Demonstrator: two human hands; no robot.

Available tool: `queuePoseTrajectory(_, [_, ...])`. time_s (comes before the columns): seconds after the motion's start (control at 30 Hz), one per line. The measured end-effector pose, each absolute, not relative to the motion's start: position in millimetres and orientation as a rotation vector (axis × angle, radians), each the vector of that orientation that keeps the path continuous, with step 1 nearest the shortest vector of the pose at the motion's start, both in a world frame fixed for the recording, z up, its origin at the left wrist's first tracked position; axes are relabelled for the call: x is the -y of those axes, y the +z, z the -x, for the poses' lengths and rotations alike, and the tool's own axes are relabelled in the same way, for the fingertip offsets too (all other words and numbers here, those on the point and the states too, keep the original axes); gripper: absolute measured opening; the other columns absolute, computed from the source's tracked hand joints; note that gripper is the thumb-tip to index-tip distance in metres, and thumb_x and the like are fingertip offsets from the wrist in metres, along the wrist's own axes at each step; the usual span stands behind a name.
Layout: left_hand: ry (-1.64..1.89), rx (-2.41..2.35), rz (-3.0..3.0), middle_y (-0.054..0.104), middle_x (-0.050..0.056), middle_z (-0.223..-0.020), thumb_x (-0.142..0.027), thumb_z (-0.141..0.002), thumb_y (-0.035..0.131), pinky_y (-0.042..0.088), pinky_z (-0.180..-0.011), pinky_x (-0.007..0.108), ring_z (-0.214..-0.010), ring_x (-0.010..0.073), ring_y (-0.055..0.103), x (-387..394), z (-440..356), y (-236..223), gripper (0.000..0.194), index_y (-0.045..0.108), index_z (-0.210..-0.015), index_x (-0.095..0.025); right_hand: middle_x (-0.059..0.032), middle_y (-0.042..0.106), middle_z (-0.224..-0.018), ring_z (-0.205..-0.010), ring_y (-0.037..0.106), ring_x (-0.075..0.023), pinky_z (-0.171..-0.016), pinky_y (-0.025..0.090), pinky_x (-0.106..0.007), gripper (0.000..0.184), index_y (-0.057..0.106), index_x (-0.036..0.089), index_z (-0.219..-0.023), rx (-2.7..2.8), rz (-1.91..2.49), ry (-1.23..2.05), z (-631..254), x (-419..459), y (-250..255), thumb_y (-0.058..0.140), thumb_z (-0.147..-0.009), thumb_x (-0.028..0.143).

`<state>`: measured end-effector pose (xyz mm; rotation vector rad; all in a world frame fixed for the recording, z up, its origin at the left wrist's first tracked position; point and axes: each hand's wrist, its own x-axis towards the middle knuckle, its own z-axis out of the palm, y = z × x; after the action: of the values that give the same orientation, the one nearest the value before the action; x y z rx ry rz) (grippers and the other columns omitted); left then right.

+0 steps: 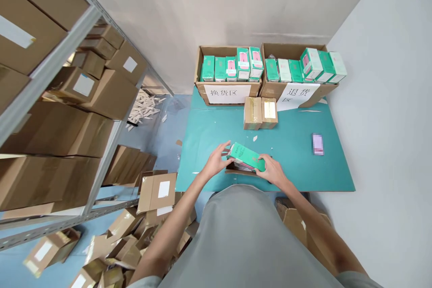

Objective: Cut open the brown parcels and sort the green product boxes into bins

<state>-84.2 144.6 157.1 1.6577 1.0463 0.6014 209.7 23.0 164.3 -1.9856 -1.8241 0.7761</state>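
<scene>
A green product box [248,155] with a pink side lies tilted between my two hands, over the table's front edge. My left hand [216,160] is around its left end, fingers along the far side and thumb at the near side. At the right end, my right hand [271,170] grips the box between thumb and fingers. Right beneath it is a small open cardboard carton [241,173], mostly covered by the green box. Whether the green box still sits partly inside the carton I cannot tell.
On the green table [209,130], two sealed small cartons [253,114] stand before a left labelled bin [205,94] and a right labelled bin [270,90], both holding several product boxes. A phone-like item [317,144] lies right. Shelving [111,157] and discarded cartons [135,229] are left.
</scene>
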Motion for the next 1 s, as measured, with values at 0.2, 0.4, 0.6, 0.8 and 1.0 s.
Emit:
queuePoseTrajectory(0.2, [0.799,-1.058,-1.034,0.064,0.024,-0.162,-0.052,-0.071,0.102,0.061,-0.115,0.054,-0.134,0.0348,0.074,-145,65,164,0.096,0.059,-0.151,-0.020,0.0029,0.074,-0.082,-0.057,0.059,-0.0157,-0.059,0.052,-0.030,0.053,0.068,0.026,-0.108,0.907,1.646,1.149,-179,-44,173,0.089,-0.070,0.055])
queuePoseTrajectory(0.4, [0.801,-1.011,-0.823,0.079,0.017,-0.135,-0.054,-0.061,0.106,0.062,-0.110,0.047,-0.116,0.0292,0.081,-126,49,172,0.085,0.068,-0.130,-0.021,0.0022,0.078,-0.080,-0.054,0.058,-0.0135,-0.049,0.051,-0.026,0.067,0.068,0.025,-0.106,0.456,1.365,1.367,-147,-61,189,0.101,-0.061,0.061])
queuePoseTrajectory(0.6, [0.899,-1.076,-0.808,0.080,0.013,-0.123,-0.044,-0.057,0.106,0.067,-0.097,0.043,-0.093,0.0226,0.081,-137,53,182,0.082,0.068,-0.125,-0.021,0.0010,0.079,-0.085,-0.060,0.067,-0.0163,-0.050,0.058,-0.027,0.070,0.067,0.026,-0.110,0.500,1.311,1.401,-139,-70,203,0.102,-0.063,0.065])
queuePoseTrajectory(0.8, [0.991,-1.106,-0.807,0.080,0.014,-0.126,-0.044,-0.057,0.108,0.068,-0.095,0.043,-0.096,0.0241,0.082,-148,59,200,0.092,0.063,-0.134,-0.021,-0.0085,0.078,-0.133,-0.080,0.076,-0.0187,-0.062,0.069,-0.033,0.070,0.070,0.027,-0.119,0.676,1.328,1.327,-134,-79,214,0.103,-0.066,0.059])
queuePoseTrajectory(1.0, [1.042,-1.074,-0.677,0.075,0.015,-0.135,-0.042,-0.065,0.107,0.069,-0.098,0.044,-0.105,0.0272,0.083,-140,46,208,0.129,0.038,-0.172,-0.026,-0.0079,0.080,-0.124,-0.101,0.080,-0.0257,-0.085,0.070,-0.039,0.071,0.062,0.028,-0.132,0.667,1.255,1.263,-120,-82,227,0.097,-0.078,0.059])
